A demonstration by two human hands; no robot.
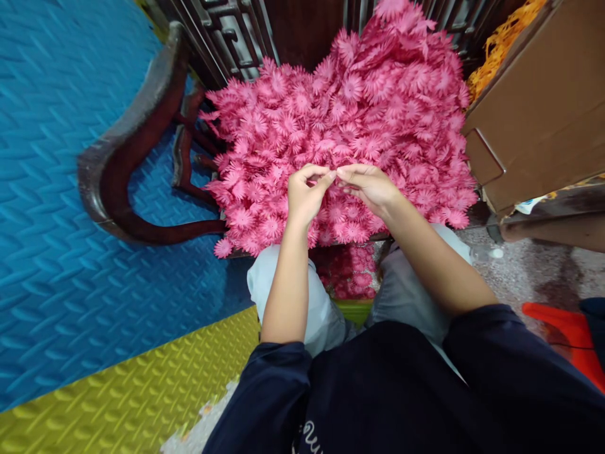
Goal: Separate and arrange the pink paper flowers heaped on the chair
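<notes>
A big heap of pink artificial flower heads (350, 120) covers the wooden bench seat before me. Over the front half of the heap, my left hand (307, 189) and my right hand (366, 184) meet at their fingertips. The thumb and forefinger of my left hand are pinched together. Likewise the right thumb and forefinger are pressed close, its other fingers curled behind. Whatever lies between the fingertips is too small to make out against the pink.
A curved dark wooden armrest (127, 221) stands at the left, above blue foam matting (57, 252). To the right is a cardboard box (543, 101) with orange strands (508, 41) behind it. Another person's limb (558, 230) reaches in at the right edge.
</notes>
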